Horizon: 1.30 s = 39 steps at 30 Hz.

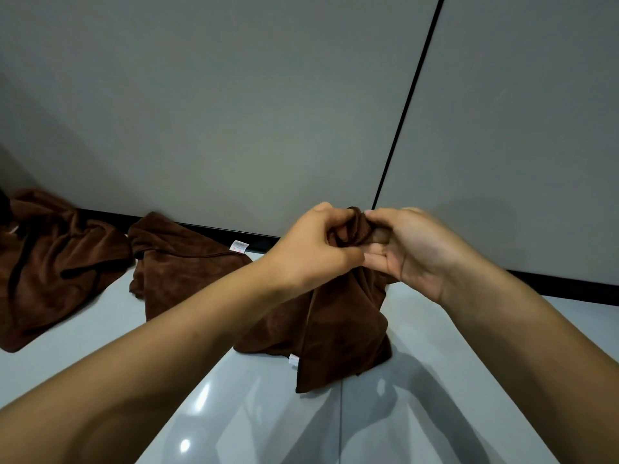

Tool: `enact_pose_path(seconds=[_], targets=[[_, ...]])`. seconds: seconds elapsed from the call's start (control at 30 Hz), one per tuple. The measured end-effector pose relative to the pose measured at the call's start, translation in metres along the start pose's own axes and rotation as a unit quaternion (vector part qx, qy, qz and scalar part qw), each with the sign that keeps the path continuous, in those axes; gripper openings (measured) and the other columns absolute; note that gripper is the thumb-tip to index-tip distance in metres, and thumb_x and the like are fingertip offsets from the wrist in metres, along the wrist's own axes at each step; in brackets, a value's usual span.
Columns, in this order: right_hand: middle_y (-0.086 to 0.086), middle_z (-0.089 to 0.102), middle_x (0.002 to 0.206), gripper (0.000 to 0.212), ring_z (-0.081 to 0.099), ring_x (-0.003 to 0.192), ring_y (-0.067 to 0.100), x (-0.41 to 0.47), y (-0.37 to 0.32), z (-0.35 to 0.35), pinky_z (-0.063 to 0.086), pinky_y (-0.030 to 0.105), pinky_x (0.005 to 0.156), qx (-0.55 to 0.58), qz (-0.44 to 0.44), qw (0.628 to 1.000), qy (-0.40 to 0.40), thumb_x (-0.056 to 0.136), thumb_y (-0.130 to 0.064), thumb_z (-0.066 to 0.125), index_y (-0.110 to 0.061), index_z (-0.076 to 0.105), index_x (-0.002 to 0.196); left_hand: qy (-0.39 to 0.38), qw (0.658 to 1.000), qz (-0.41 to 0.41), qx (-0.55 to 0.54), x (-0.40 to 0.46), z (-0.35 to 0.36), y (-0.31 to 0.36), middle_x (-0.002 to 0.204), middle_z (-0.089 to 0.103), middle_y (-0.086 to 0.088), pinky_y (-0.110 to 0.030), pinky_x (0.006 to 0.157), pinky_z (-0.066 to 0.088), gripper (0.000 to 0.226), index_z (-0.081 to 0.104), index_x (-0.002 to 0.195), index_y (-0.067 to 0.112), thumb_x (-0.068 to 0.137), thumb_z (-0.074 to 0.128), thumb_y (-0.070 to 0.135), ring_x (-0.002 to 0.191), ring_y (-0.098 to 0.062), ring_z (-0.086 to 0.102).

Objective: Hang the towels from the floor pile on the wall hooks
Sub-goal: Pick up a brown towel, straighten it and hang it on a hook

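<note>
The left hand [313, 251] curls its fingers around the bunched top of a dark brown plush towel [338, 329], and the right hand [410, 249] pinches the same bunch from the other side, thumb and forefinger meeting at the cloth while the remaining fingers stretch beneath it. The gathered corner is mostly buried between the two hands, so whether it carries a hanging loop cannot be told. Both forearms run out of the lower edge of the view.

The held towel hangs down from the grip in long folds, its lower part resting on the glossy pale grey tiled floor [100, 356]; a small white label [293, 360] shows at its hem. It looks soft, matte and evenly brown.

To the left, a second brown towel [181, 266] lies crumpled on the floor against the black skirting board [569, 289], with a white tag with red print [239, 246] at its edge. Farther left lies a third brown towel [50, 262], cut off by the frame's border. Behind rises the plain grey wall [234, 112], split by a thin black vertical seam [407, 102].
</note>
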State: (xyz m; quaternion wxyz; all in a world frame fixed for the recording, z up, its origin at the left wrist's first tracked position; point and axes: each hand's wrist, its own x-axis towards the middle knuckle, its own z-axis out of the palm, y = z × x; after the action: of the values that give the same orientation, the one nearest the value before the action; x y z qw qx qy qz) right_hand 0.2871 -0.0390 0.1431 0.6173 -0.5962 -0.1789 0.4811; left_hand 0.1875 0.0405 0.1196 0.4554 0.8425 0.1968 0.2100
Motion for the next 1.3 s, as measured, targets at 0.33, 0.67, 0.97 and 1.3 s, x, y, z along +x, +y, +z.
enact_pose_path(seconds=[0.33,0.67,0.97,1.3], targets=[[-0.001,0.07,0.077,0.029,0.068,0.082,0.014,-0.003,0.005,0.006,0.052,0.031,0.084,-0.229,-0.038,0.973,-0.011,0.1,-0.028,0.04,-0.019,0.062,0.084,0.092,0.983,0.062,0.143,0.0,-0.006,-0.014,0.088,0.045,0.005,-0.027,0.073,0.042,0.031,0.065,0.106,0.006,0.081,0.048,0.01,0.085,-0.014,0.05],[-0.009,0.056,0.108,0.026,0.054,0.098,0.002,-0.004,0.02,0.015,0.041,0.012,0.084,-0.429,-0.287,0.855,0.054,0.088,-0.019,0.062,-0.023,0.057,0.112,0.194,0.979,0.005,0.064,0.014,-0.034,-0.003,0.076,0.056,0.0,-0.03,0.075,0.048,0.033,0.055,0.069,0.017,0.079,0.036,-0.009,0.088,-0.026,0.059],[-0.012,0.058,0.104,0.026,0.054,0.1,0.0,-0.009,0.021,0.032,0.044,0.009,0.087,-0.388,-0.34,0.857,0.017,0.086,-0.018,0.066,-0.029,0.052,0.105,0.19,0.974,0.086,0.093,0.013,-0.055,0.011,0.07,0.051,0.012,-0.022,0.066,0.041,0.028,0.054,0.065,0.02,0.06,0.029,0.009,0.074,-0.012,0.05],[-0.012,0.063,0.077,0.017,0.061,0.073,0.001,-0.009,0.032,0.053,0.054,0.021,0.07,-0.316,-0.285,0.903,-0.055,0.085,-0.018,0.066,-0.023,0.056,0.097,0.276,0.937,0.17,0.127,0.013,-0.061,0.025,0.069,0.045,0.013,-0.014,0.059,0.035,0.035,0.064,0.066,0.009,0.063,0.03,0.001,0.071,-0.007,0.046]])
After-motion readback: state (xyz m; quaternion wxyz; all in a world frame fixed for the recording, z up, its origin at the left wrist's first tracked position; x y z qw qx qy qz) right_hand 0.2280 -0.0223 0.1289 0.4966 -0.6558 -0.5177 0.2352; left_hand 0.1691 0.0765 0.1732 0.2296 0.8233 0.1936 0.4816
